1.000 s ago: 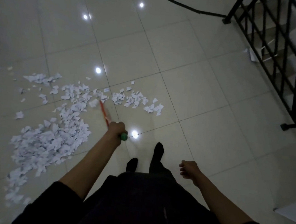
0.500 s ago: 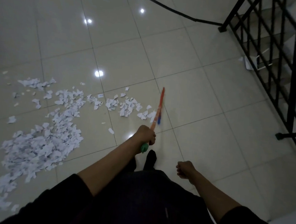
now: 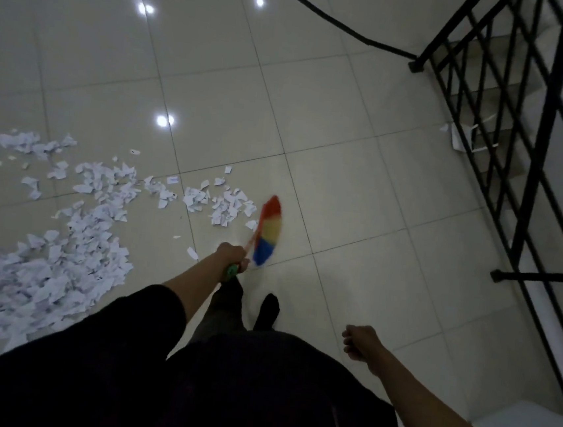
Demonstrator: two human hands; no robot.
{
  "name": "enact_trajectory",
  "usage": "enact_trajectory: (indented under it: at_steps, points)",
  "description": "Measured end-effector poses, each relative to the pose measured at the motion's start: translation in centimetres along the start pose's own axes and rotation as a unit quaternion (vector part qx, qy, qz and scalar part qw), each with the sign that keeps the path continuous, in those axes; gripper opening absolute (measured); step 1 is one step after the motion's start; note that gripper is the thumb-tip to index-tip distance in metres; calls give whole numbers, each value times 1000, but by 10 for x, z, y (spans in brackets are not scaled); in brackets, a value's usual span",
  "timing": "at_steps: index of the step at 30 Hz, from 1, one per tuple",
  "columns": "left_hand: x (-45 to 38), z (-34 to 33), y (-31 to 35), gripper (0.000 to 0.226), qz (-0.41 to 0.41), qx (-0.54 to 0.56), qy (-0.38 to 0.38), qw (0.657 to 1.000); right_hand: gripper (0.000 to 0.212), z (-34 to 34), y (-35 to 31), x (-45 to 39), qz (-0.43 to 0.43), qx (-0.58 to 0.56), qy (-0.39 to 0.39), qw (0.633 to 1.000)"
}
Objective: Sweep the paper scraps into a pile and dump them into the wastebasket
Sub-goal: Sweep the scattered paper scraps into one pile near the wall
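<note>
Left hand (image 3: 233,255) grips the red-yellow-blue bristled hand broom (image 3: 268,234) by its stem, centre frame; torn white paper scraps (image 3: 62,261) lower left look featherlight, flighty; right hand (image 3: 359,341) loosely curled, empty.

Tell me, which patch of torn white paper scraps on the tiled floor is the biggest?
The dense heap of white paper scraps at lower left, beside the left sleeve, is the biggest. The strip near the rainbow broom head and the far-left cluster are thinner.

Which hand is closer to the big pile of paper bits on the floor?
Left. The left hand, gripping the colourful broom, is just right of the big pile of paper scraps. The right hand hangs empty, much farther right, beyond the person's feet.
</note>
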State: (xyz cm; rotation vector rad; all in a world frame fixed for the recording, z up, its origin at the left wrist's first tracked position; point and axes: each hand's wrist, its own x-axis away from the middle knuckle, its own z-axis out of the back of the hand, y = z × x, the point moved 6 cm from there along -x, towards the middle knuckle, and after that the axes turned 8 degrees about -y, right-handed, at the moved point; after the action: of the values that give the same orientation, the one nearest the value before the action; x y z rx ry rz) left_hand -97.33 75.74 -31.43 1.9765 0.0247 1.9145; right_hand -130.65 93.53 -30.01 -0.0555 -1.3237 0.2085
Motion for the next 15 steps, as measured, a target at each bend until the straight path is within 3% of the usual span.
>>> enact_trajectory:
  at_steps: [8,15]
  points:
    - [-3,174,-23,33,11,180,141,974,19,-36,-91,0,3,90,-21,996]
    - [18,264,-9,43,-14,151,211,966,18,-97,-214,6,82,139,-53,985]
